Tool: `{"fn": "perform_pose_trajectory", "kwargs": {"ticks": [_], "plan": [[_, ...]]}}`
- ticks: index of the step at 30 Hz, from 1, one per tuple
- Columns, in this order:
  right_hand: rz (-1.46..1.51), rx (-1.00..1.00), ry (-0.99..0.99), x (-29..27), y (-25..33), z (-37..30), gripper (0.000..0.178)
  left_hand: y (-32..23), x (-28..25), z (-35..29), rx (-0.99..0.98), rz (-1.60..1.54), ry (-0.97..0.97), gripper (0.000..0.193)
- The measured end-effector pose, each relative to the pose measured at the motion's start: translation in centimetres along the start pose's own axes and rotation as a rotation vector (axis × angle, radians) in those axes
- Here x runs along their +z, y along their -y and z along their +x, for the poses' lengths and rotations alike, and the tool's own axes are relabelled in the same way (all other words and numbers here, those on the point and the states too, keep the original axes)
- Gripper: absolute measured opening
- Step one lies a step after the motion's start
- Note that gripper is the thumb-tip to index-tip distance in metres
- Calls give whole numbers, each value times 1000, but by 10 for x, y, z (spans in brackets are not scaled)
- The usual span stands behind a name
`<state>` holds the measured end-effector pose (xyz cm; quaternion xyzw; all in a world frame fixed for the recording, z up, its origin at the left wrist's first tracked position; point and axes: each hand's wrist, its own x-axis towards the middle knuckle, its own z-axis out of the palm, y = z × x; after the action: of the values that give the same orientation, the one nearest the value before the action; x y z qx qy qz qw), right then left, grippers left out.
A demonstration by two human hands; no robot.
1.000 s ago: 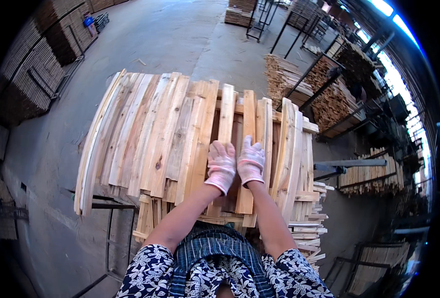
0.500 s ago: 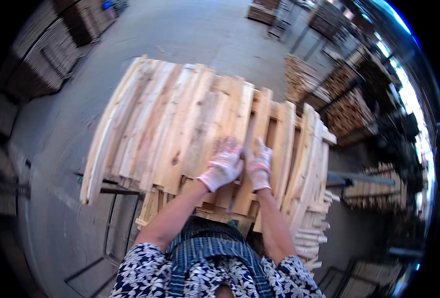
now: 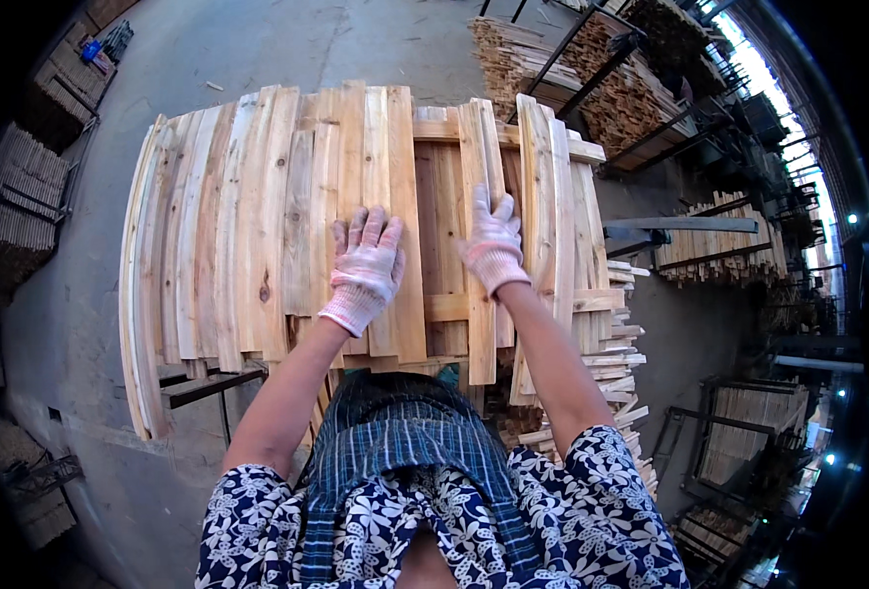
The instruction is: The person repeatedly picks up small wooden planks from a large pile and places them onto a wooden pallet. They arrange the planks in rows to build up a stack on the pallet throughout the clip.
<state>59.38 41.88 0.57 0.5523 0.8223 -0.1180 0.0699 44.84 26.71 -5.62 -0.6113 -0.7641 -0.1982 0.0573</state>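
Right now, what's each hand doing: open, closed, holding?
Left gloved hand: open, palm down on wooden planks.
Right gloved hand: open, laid over a narrow plank.

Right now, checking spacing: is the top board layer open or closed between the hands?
Open: between the left hand and right hand, a gap exposes darker planks beneath.

A big wood workshop, tall piles of boards [image 3: 24,187], stacked sticks [image 3: 724,238], black metal bars [image 3: 601,76], wide gray floor [image 3: 258,41]

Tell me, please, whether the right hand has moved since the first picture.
Yes: the right hand has moved rightward, judged against the dark-knotted board.
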Motion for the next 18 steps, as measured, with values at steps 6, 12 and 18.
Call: {"fn": "perform_pose_trajectory", "kwargs": {"ticks": [6,12,18], "plan": [[37,-391,-228,55,-46,73,86,-4,-13,2,-55,95,123,49],[91,-281,-388,86,-101,140,62,-6,-28,9,-52,-177,131,50],[494,-223,-224,70,-14,72,60,188,-152,-47,-475,337,-221,43]]}}
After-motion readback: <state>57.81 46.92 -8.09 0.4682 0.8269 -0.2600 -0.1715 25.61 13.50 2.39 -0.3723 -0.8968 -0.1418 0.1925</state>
